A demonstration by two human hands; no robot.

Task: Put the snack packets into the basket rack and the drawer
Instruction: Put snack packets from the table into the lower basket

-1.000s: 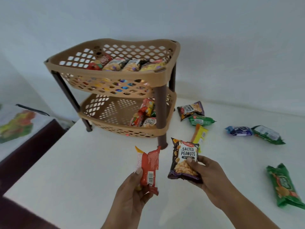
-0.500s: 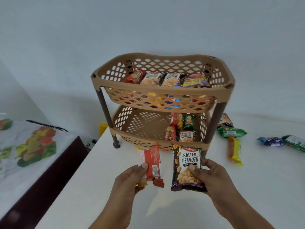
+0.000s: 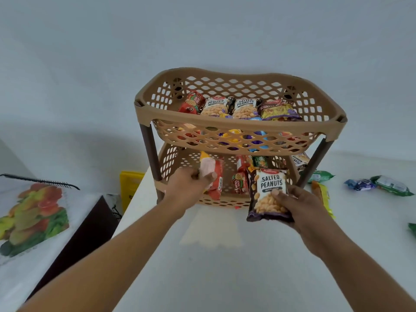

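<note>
A tan two-tier basket rack (image 3: 243, 124) with brown legs stands on the white table. Its top basket holds several packets, among them two salted peanuts packets (image 3: 244, 108). The lower basket (image 3: 173, 158) holds a few more at its right. My left hand (image 3: 188, 188) grips a red packet (image 3: 215, 176) and holds it at the lower basket's front opening. My right hand (image 3: 297, 206) grips a dark salted peanuts packet (image 3: 269, 194) just in front of the lower basket's right side.
Loose packets lie on the table (image 3: 225, 266) right of the rack: a green one (image 3: 320, 175), a yellow one (image 3: 324, 197), a blue one (image 3: 360, 184), another green one (image 3: 392, 185). A lower surface with a fruit-print cloth (image 3: 33, 217) and a black comb (image 3: 40, 181) sits at left.
My left hand has reached forward, carrying the red packet from above the table into the lower basket's opening. My right hand has kept the peanuts packet and moved slightly toward the rack.
</note>
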